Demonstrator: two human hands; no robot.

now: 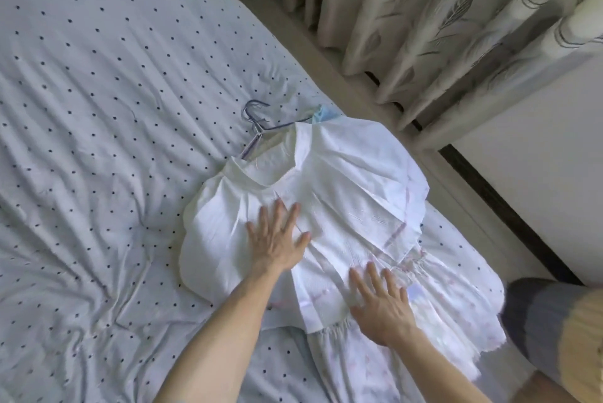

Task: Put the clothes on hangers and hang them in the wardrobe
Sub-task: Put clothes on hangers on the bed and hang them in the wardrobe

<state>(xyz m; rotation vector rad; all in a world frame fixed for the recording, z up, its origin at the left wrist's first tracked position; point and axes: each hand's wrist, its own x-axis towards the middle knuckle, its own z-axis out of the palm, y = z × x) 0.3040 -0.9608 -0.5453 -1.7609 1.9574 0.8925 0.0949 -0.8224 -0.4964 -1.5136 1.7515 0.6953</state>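
Note:
A small white dress (342, 194) with puffed sleeves and a pink-trimmed skirt lies flat on the bed. A thin purple and white wire hanger (257, 123) sticks out of its neckline, hook pointing up-left, its shoulders hidden under the fabric. My left hand (277, 236) rests palm down on the dress's chest, fingers spread. My right hand (381, 304) lies flat on the waist area, fingers spread too. Neither hand grips anything. No wardrobe is in view.
The bed carries a pale sheet with dark dots (98, 141), wrinkled. A bit of light blue cloth (323, 114) peeks from behind the dress. Leaf-patterned curtains (440, 11) hang beyond the bed's right edge, beside a white wall (538, 174). A grey and yellow rounded object (561, 337) sits at the lower right.

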